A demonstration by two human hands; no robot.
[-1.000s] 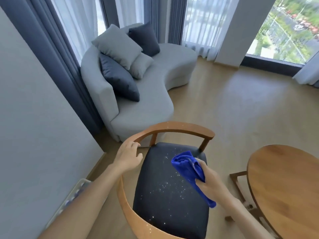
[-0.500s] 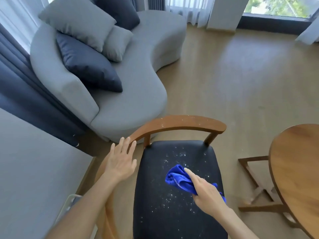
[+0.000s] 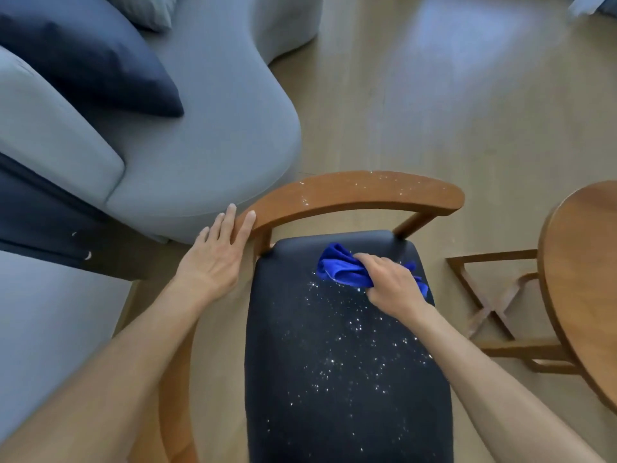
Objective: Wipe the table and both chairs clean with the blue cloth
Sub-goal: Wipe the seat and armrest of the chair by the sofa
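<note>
Sofa [image 3: 200,155] crowds chair [image 3: 350,192] left; table [image 3: 581,279] right.

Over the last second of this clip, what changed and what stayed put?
The right hand, gripping the blue cloth, came down onto the chair seat and swept toward the backrest. The left hand opened flat on the armrest. White specks still cover the seat.

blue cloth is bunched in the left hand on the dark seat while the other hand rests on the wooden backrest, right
Not quite: the head view shows the blue cloth bunched in the right hand, pressed on the dark seat. It is the left hand that rests, fingers straight, on the wooden backrest. The rest holds.
</note>
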